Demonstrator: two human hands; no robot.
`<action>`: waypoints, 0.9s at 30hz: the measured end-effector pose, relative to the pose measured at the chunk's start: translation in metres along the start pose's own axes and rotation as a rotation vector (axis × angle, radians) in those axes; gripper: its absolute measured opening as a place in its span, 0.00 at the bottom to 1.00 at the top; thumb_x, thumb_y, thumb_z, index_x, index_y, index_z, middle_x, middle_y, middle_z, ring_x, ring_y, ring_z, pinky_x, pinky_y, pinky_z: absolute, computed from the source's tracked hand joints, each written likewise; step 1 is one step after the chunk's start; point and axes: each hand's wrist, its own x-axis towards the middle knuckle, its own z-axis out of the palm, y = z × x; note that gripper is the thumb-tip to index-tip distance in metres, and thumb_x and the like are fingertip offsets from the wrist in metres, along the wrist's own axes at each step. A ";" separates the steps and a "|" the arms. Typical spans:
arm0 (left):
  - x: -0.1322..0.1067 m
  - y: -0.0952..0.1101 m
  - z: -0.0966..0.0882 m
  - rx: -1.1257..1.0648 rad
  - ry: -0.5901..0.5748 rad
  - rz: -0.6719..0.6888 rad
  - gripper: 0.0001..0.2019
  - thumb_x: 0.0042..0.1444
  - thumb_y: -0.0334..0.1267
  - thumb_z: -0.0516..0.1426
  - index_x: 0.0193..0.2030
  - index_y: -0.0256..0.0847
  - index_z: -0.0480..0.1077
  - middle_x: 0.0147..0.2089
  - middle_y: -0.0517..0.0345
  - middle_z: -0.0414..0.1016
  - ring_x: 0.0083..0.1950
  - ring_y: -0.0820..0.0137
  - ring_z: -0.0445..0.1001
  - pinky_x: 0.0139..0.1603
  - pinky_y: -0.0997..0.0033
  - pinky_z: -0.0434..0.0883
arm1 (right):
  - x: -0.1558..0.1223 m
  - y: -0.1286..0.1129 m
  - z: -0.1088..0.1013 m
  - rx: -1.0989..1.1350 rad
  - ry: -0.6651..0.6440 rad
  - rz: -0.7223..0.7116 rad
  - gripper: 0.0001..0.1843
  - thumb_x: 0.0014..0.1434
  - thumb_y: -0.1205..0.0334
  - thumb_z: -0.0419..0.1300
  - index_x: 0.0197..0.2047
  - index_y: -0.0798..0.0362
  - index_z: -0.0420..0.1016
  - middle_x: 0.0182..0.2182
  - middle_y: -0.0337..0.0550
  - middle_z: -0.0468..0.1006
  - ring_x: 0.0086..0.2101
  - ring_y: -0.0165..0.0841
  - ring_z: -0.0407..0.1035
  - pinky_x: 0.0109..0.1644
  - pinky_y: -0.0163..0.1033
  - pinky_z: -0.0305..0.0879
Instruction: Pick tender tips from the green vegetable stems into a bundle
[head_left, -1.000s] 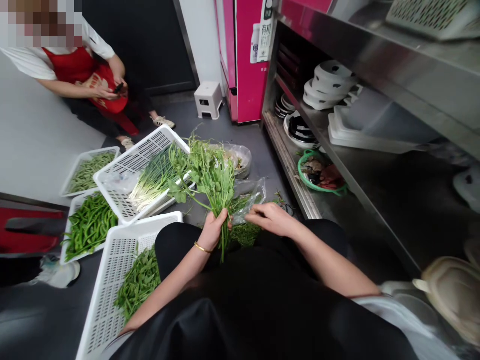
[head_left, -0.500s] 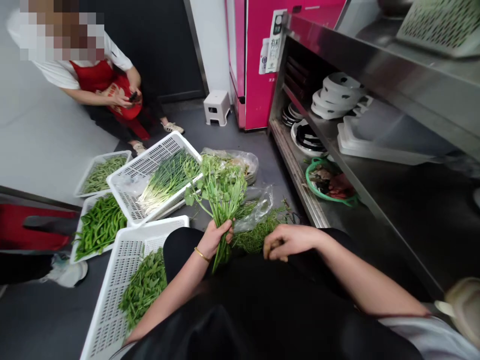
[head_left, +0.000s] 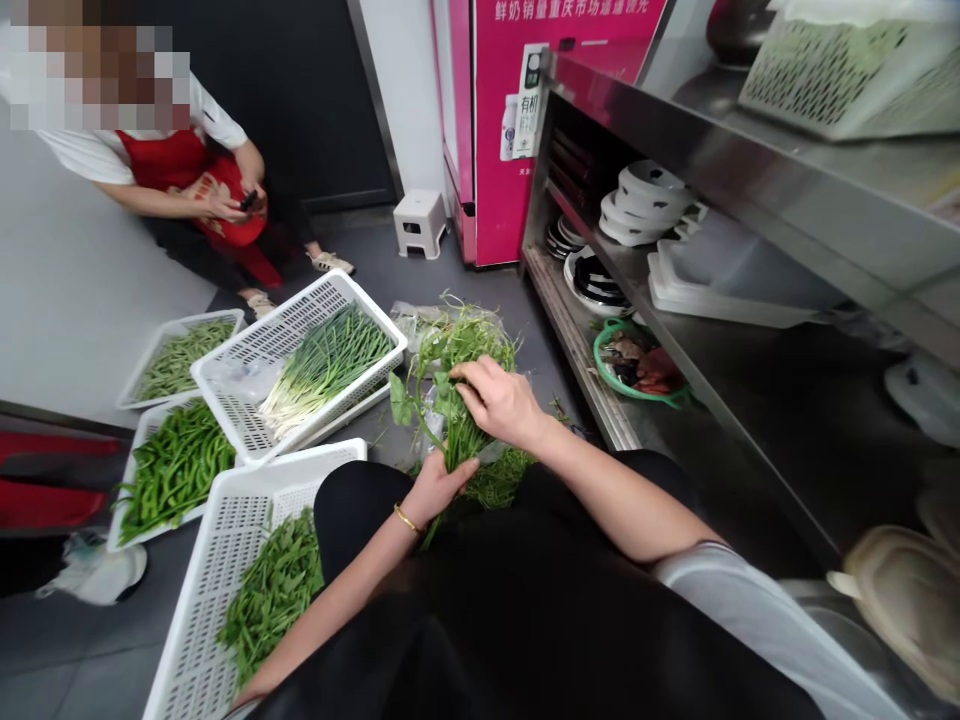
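My left hand (head_left: 439,490) is closed round the stems of a bunch of leafy greens (head_left: 461,432), held above my lap with the leaves pointing away from me. Reaching over from the right, my right hand (head_left: 504,402) has its bent fingers at the upper leaves, closed on part of the bunch; the fingertips are partly hidden. Thin green stems and trimmings (head_left: 501,478) lie just below the hands. At my left, a white perforated basket (head_left: 184,590) contains loose picked greens (head_left: 274,590).
Scallions (head_left: 322,372) fill a white basket ahead-left, near crates of green peppers (head_left: 176,465) and green beans (head_left: 187,358). A person in a red apron (head_left: 161,160) sits beyond. A white stool (head_left: 420,222) stands by a pink fridge (head_left: 499,210). Metal shelving (head_left: 750,400) bounds the right side.
My right hand has moved left and up from beside the bunch onto its leaves. The bunch now leans more to the right, still in my left hand. The view has shifted slightly right.
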 end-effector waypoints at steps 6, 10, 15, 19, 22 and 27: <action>-0.004 0.000 -0.006 0.056 -0.075 0.017 0.15 0.55 0.47 0.54 0.27 0.38 0.59 0.16 0.68 0.59 0.17 0.78 0.56 0.20 0.76 0.56 | -0.001 0.015 -0.013 -0.326 -0.185 -0.093 0.17 0.64 0.58 0.43 0.46 0.54 0.69 0.38 0.48 0.70 0.33 0.32 0.66 0.32 0.35 0.58; -0.006 0.000 -0.005 0.058 -0.112 -0.003 0.14 0.55 0.47 0.54 0.28 0.38 0.59 0.16 0.68 0.58 0.17 0.79 0.56 0.19 0.77 0.56 | 0.000 0.023 -0.019 -0.413 -0.268 -0.213 0.14 0.62 0.64 0.44 0.38 0.57 0.70 0.34 0.49 0.70 0.30 0.32 0.66 0.30 0.34 0.56; -0.005 -0.002 0.000 0.155 -0.129 -0.053 0.14 0.57 0.48 0.51 0.32 0.38 0.60 0.18 0.68 0.59 0.16 0.78 0.56 0.18 0.76 0.58 | -0.006 0.040 -0.019 0.103 -0.085 -0.052 0.07 0.55 0.65 0.53 0.30 0.57 0.71 0.30 0.44 0.72 0.28 0.28 0.65 0.30 0.33 0.58; -0.002 -0.005 -0.006 0.529 -0.004 0.038 0.12 0.58 0.45 0.49 0.37 0.37 0.62 0.26 0.58 0.69 0.27 0.70 0.69 0.30 0.70 0.67 | -0.015 0.057 -0.050 0.859 0.295 0.317 0.06 0.51 0.60 0.58 0.30 0.54 0.69 0.18 0.32 0.65 0.18 0.23 0.59 0.20 0.29 0.54; 0.001 -0.001 -0.020 0.954 0.035 -0.009 0.13 0.59 0.44 0.48 0.42 0.36 0.62 0.33 0.50 0.72 0.35 0.63 0.73 0.36 0.66 0.68 | -0.023 0.067 -0.097 1.030 0.626 0.310 0.05 0.49 0.62 0.60 0.30 0.52 0.68 0.21 0.32 0.66 0.18 0.22 0.59 0.17 0.28 0.51; 0.004 0.024 -0.048 1.475 -0.050 0.053 0.11 0.59 0.36 0.46 0.45 0.35 0.62 0.39 0.44 0.70 0.33 0.61 0.73 0.31 0.66 0.67 | -0.027 0.064 -0.151 0.612 0.946 0.069 0.03 0.54 0.63 0.58 0.33 0.52 0.68 0.30 0.38 0.69 0.25 0.24 0.65 0.25 0.32 0.61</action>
